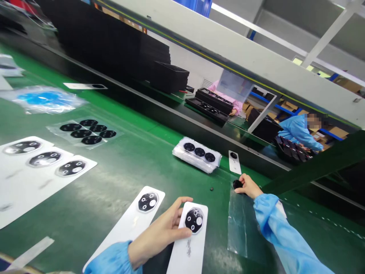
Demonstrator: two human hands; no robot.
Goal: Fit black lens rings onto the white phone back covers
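left hand (162, 233) grasping white panel (195, 244), six o'clock; right hand (250, 186) pinching black disc (236, 184), four o'clock, by clear strip (237, 226).

Six black discs (80, 133) on a sheet (54, 131) left of the wrapped stack (193, 162), three atop it; three overlapping white panels (37, 186) farther left, two nearer than it; two smaller white cards (235, 166), one either side.
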